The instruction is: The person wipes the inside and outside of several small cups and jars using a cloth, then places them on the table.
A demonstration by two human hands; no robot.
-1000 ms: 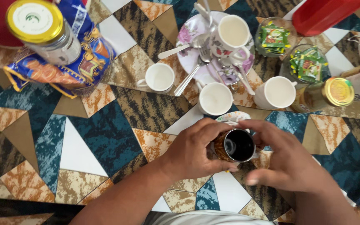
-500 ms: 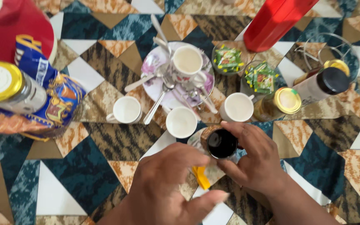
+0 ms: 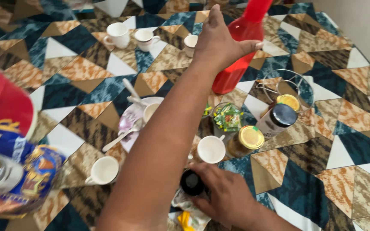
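Note:
My left hand (image 3: 219, 40) reaches far across the patterned cloth and wraps around the neck of a tall red bottle (image 3: 235, 68) that stands upright. Close to me, my right hand (image 3: 227, 199) grips a small brown jar (image 3: 192, 183) with a dark open mouth, which rests on a crumpled wrapper with a yellow piece (image 3: 184, 219). My left forearm passes over a flowered plate (image 3: 127, 122) with spoons and a cup, hiding part of it.
White cups (image 3: 210, 149) (image 3: 104, 170) stand near the jar, and others (image 3: 118, 34) at the far edge. To the right are a gold-lidded jar (image 3: 250, 137), a black-capped bottle (image 3: 279, 116), a glass bowl of green sachets (image 3: 227, 116) and a wire rack (image 3: 287, 85). At left stand a red container (image 3: 1, 107) and a blue bag (image 3: 26, 167).
My left hand left the brown jar and stretched away to take hold of the red bottle. My right hand keeps the jar. The view tilted up, showing more of the far cloth.

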